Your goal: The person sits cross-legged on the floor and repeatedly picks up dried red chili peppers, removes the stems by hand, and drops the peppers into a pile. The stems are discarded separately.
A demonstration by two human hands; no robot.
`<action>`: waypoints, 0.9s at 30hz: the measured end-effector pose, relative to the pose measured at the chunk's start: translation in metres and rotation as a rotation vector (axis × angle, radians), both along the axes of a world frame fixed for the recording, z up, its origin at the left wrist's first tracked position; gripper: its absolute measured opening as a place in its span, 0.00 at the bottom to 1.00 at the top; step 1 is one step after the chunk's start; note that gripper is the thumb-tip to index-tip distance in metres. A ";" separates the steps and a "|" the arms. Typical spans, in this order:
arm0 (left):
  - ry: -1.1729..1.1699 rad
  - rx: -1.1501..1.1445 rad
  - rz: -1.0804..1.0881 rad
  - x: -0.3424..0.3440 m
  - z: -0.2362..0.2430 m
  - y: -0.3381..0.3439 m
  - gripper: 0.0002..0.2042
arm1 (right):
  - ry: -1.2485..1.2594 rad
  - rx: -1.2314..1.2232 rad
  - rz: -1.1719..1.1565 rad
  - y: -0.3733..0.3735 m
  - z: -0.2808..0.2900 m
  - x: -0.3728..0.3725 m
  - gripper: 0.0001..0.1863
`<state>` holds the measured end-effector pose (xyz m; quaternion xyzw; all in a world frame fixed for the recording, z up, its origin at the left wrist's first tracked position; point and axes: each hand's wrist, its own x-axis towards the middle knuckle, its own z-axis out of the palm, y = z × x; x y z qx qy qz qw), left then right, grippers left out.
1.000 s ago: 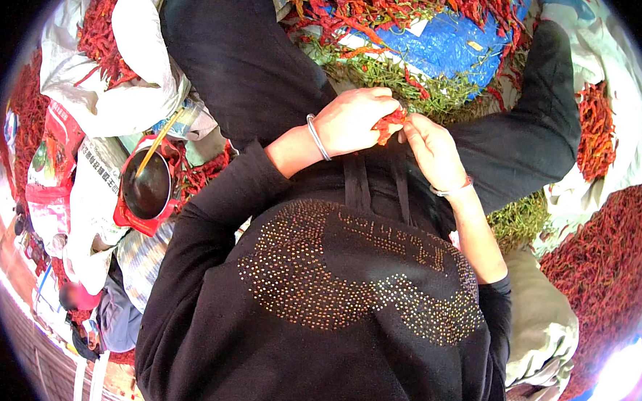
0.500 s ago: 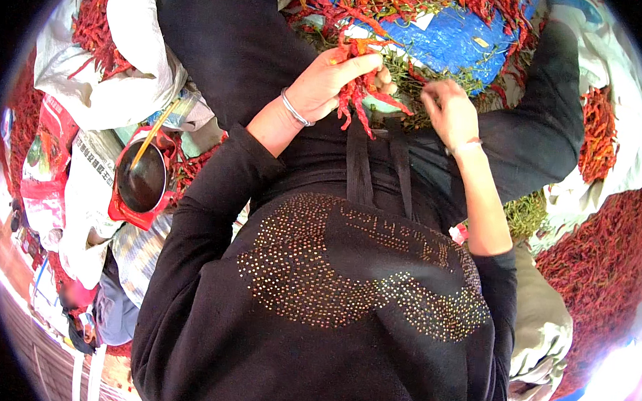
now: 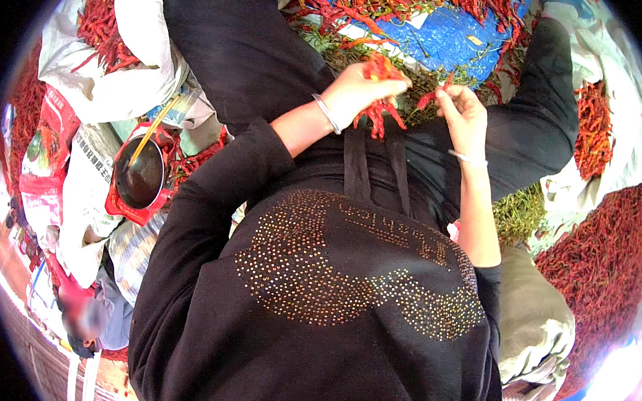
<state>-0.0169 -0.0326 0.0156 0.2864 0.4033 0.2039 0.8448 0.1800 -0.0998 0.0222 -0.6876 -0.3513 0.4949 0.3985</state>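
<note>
Over the lap of a person in black trousers (image 3: 231, 40), two bare hands work close together but apart, both gripping red chilies. The left hand (image 3: 352, 95) curls around a bunch of red chilies (image 3: 378, 121), its thumb laid across them; the pods poke out above the fist and dangle below it. Just beside it, the right hand (image 3: 465, 115) pinches a red chili (image 3: 427, 101) between thumb and fingertips, the pod pointing toward the bunch. A silver bangle (image 3: 326, 114) circles the left wrist, and a pale band (image 3: 468, 159) rings the right.

Beyond the hands, green stems (image 3: 336, 50) lie scattered along the near edge of a blue plastic sheet (image 3: 452, 44), with loose red chilies (image 3: 389, 2) piled at its far side. On the left, a white sack (image 3: 140, 18) gapes around more red pods, near a dark pan (image 3: 139, 184) with a yellow stick (image 3: 144, 148) resting in it. On the right, a heap of green stalks (image 3: 516, 214) sits beside a broad spread of dark red chilies (image 3: 601, 266).
</note>
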 end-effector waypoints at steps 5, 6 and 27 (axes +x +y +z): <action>0.305 0.613 -0.327 0.009 0.007 -0.007 0.13 | 0.191 0.074 -0.101 -0.010 0.025 -0.031 0.04; 0.294 0.619 -0.340 0.007 0.006 -0.008 0.13 | 0.236 0.106 -0.116 -0.008 0.029 -0.037 0.04; -0.239 -0.418 0.142 -0.013 -0.011 0.015 0.05 | -0.011 0.186 0.817 0.002 0.079 -0.062 0.06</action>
